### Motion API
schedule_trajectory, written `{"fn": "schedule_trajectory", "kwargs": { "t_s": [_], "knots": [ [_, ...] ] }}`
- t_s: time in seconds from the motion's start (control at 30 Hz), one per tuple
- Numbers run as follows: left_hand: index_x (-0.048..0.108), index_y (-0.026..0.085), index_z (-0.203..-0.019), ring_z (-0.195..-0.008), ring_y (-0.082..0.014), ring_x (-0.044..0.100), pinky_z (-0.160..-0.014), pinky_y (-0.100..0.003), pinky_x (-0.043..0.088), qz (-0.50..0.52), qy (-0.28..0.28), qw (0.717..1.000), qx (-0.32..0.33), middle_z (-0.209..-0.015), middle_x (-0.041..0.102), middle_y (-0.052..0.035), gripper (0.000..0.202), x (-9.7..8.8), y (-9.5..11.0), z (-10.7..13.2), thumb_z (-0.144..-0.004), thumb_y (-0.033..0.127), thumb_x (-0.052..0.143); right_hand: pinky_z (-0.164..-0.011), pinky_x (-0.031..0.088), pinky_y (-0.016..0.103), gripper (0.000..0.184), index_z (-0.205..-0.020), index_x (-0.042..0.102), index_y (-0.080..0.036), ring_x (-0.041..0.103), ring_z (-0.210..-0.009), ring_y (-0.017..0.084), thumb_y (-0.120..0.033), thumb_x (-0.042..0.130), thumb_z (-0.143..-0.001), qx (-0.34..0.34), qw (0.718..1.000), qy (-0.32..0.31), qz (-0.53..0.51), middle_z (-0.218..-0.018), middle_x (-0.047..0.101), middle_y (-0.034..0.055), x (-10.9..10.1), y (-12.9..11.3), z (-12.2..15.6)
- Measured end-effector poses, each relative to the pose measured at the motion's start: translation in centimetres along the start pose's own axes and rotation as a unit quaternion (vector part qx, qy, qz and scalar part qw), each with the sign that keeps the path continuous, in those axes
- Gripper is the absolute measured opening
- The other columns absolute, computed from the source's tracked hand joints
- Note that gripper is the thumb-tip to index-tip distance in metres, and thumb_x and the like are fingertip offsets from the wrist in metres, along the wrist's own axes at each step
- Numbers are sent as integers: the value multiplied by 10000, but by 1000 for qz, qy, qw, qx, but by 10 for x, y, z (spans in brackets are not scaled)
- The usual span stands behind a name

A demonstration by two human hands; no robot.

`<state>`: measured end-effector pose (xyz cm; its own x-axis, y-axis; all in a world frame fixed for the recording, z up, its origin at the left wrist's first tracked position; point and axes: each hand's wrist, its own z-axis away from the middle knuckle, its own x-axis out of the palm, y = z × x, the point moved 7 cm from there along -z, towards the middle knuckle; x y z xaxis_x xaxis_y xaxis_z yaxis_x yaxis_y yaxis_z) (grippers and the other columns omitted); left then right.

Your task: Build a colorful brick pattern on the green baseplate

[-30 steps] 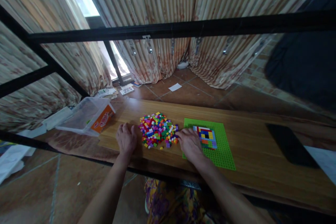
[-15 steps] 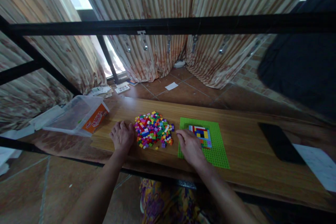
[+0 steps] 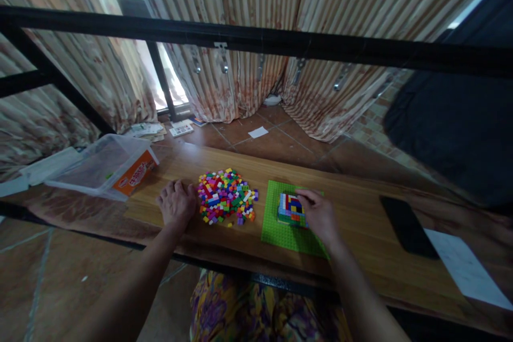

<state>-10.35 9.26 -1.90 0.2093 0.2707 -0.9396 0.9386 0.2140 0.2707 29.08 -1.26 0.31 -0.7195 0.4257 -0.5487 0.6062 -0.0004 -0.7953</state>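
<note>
A heap of small coloured bricks point(image 3: 226, 195) lies on the wooden table point(image 3: 360, 208). My left hand point(image 3: 175, 203) rests palm down just left of the heap, fingers loosely curled, holding nothing. To the right lies a green baseplate point(image 3: 280, 230) with a patch of coloured bricks point(image 3: 291, 209) built on it. My right hand point(image 3: 318, 212) is at the right edge of that patch, fingertips pinched at its top corner; what they pinch is too small to make out.
A clear plastic box point(image 3: 102, 168) with an orange label sits at the table's left end. A black phone point(image 3: 405, 227) and a white sheet point(image 3: 465, 270) lie at the right. A black metal bar point(image 3: 256, 43) crosses overhead. Curtains hang behind.
My right hand moved from the heap's right edge across the baseplate to the far side of the brick patch. The left hand stayed beside the heap. The camera shifted slightly.
</note>
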Motion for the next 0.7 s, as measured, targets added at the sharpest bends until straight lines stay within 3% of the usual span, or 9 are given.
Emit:
{"fn": "schedule_trajectory", "kwargs": {
  "t_s": [0.2,0.7],
  "knots": [
    [560,114,-1275,-1258,-357,446,-1059,-511,330,1,8,1000,3,-1367,527,-184,501,1,-1,1,-936,426,363,-954,483,367,266,-1014,733,-258,669,-1005,192,-275,506,-876,-56,993,-88,55,-1052,743,28,29,-15,-21],
    [566,124,-1265,-1235,-350,461,-1046,-491,337,-3,5,1000,-1,-1356,543,-166,487,4,-2,2,-932,426,379,-865,511,345,328,-1116,711,-279,680,-890,194,-170,532,-864,-129,967,-172,140,-972,741,25,39,-21,-32]
  ]
}}
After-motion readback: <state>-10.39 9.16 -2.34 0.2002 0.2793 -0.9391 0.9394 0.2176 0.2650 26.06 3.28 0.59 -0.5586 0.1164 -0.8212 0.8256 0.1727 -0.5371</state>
